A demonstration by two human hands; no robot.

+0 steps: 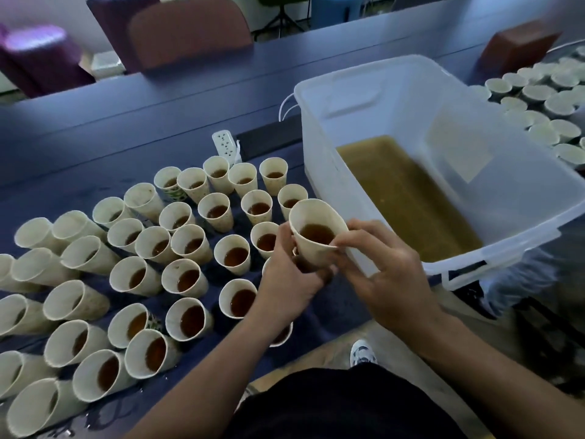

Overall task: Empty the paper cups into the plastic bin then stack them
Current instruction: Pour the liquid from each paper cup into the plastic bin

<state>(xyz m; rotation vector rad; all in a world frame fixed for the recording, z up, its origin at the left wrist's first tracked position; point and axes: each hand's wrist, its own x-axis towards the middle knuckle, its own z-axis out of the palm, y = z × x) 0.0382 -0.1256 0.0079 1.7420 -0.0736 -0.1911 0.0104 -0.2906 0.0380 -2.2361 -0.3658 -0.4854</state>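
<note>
Gripping a cream paper cup with brown liquid in its bottom (315,231), the left hand (289,280) wraps its fingers round the cup's lower wall and holds it lifted above the dark blue table (133,122), tilted a little. The right hand (384,275) pinches the cup's near rim between thumb and forefinger, its other fingers spread loosely. The cup hangs just beside the near left corner of the large translucent white plastic bin (493,198), outside its wall. The bin stands to the right, its floor covered by a shallow pool of murky yellow-brown liquid (408,198).

To the left, a crowd of upright cream paper cups (186,277) fills the table, most with brown liquid in them, packed close and touching in places; several stand directly under and beside the left forearm. A white power strip (225,144) lies behind them, near the bin's far left corner. Beyond the bin on the right sits another cluster of pale cups (538,103), blurred, with a reddish-brown block (519,47) behind it. A brown chair back (190,30) stands beyond the table. A white shoe (362,353) shows on the floor below the right forearm.
</note>
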